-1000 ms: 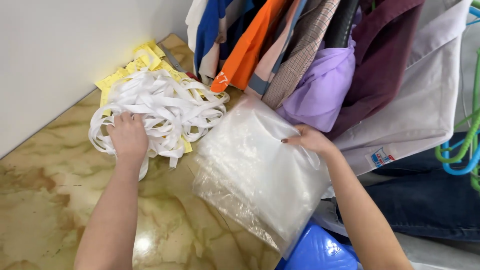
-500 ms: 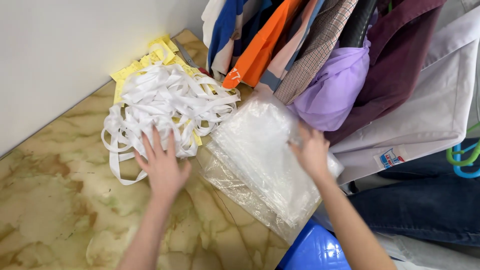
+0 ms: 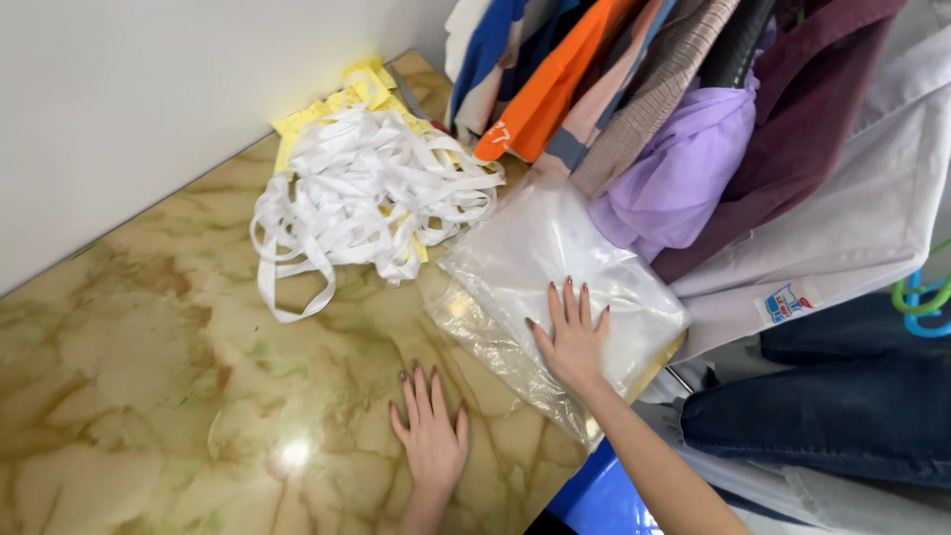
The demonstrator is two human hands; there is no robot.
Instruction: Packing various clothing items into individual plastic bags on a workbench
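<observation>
My right hand lies flat, fingers spread, on a stack of clear plastic bags on the marble desk; I cannot tell whether anything is inside them. My left hand rests open on the bare desk at seven o'clock from the bags, holding nothing, apart from my right. At ten o'clock from the bags sits a tangle of white straps over yellow cloth. Hanging clothes crowd the bags from one o'clock.
</observation>
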